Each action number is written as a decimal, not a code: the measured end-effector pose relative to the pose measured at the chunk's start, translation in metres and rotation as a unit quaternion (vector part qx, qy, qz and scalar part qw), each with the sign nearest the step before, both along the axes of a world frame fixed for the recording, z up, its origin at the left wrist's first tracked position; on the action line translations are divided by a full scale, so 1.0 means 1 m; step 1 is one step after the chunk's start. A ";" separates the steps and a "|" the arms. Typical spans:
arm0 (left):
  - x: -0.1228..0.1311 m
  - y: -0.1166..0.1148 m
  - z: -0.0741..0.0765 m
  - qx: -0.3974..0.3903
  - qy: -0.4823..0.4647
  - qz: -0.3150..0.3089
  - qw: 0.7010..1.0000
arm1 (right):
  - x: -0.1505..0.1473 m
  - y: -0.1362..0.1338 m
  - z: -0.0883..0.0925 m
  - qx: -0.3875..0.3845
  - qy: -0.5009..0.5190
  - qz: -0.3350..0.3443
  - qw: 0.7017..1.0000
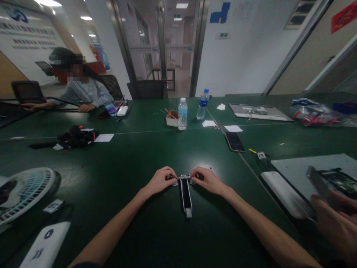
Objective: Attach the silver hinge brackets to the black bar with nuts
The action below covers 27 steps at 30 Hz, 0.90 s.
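A narrow metal frame [190, 196] with a dark centre lies on the green table [134, 156], its long part pointing toward me. At its far end is a short crosswise metal piece. My left hand [161, 179] pinches the left end of that piece, thumb and fingers together. On the opposite side my right hand [206, 179] pinches the right end in the same way. Small silvery parts show beside the fingertips of both hands. The exact points of contact are too small to make out.
Two water bottles [182, 114] and a small box [172, 119] stand ahead. A phone [234, 142] lies right of centre. Another person's hands [334, 223] hold a dark object at the right edge. A white fan [33, 186] is at left; a person [80, 89] sits far left.
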<state>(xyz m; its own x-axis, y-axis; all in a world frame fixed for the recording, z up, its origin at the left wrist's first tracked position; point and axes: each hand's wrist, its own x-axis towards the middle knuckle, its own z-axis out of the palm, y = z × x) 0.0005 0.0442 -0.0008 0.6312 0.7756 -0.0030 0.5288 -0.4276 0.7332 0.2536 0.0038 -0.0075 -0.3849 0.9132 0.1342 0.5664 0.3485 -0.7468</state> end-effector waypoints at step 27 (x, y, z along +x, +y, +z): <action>0.000 -0.001 0.003 0.001 0.004 -0.002 1.000 | 0.000 0.001 -0.001 0.036 -0.044 -0.005 0.998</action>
<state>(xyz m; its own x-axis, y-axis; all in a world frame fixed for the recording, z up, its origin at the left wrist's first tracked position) 0.0006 0.0432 0.0024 0.6344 0.7730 -0.0072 0.5332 -0.4309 0.7280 0.2532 0.0047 -0.0084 -0.3883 0.9066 0.1653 0.6326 0.3927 -0.6676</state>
